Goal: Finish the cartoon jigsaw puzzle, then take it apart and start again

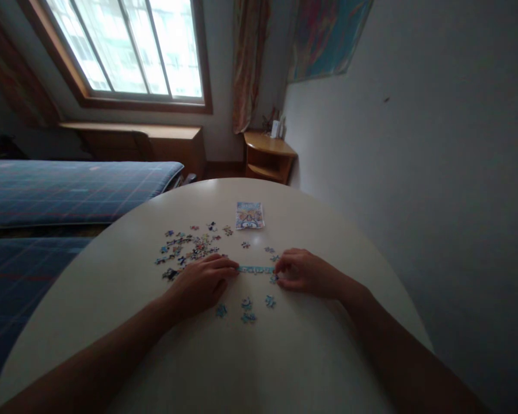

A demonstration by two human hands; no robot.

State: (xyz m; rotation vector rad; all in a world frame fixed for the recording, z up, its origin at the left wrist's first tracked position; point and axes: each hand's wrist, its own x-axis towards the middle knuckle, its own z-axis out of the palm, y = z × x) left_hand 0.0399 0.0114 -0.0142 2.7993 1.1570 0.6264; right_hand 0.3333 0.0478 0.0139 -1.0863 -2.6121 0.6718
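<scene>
A short row of joined light-blue puzzle pieces (255,269) lies flat on the round table. My left hand (205,280) rests at its left end, fingers together and fingertips pressed on that end. At the other end my right hand (304,273) is closed, thumb and fingertips bent in around a small puzzle piece (273,278) that they partly hide. Loose blue pieces lie nearer me, among them one blue piece (270,301) and another (221,310). Just beyond my right fingertips is a further loose piece (270,249).
A heap of mixed puzzle pieces (194,246) spreads beyond my left hand. A printed picture sheet (249,215) lies farther back on the white table (328,230). A wall (414,172) stands close on the right, a plaid-covered bed (69,192) on the left.
</scene>
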